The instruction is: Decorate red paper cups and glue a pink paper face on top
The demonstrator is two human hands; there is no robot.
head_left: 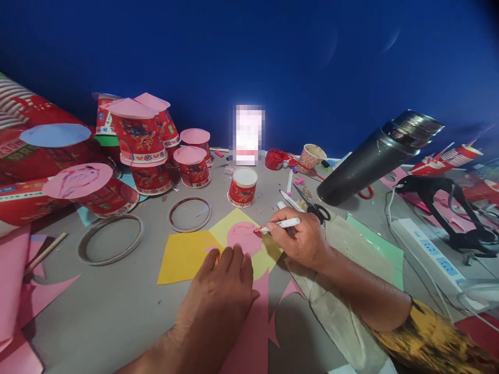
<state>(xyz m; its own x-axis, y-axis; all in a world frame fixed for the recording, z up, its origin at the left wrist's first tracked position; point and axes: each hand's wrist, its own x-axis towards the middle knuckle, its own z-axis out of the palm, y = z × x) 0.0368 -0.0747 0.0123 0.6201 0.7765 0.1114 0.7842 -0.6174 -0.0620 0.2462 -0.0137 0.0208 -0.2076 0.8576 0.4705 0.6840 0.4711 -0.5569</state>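
Note:
A round pink paper disc [249, 242] with a red curved line drawn on it lies over yellow paper sheets [183, 257]. My left hand [222, 280] rests flat on the disc's lower edge and the paper around it, fingers stretched out. Pinched in my right hand [300, 234] is a white marker [286, 223], its red tip at the disc's upper right. Below the disc, a strip of pink paper [253, 332] runs toward me, partly under my left hand. Behind the disc stands an upside-down red paper cup [242, 189].
Red paper cups with pink paper tops [138, 135] crowd the left. Two tape rings [111, 262] lie nearer. Scissors [320, 212], a dark thermos [370, 161] and a power strip [427, 249] are to the right. A bright, blurred screen [248, 132] stands at the back.

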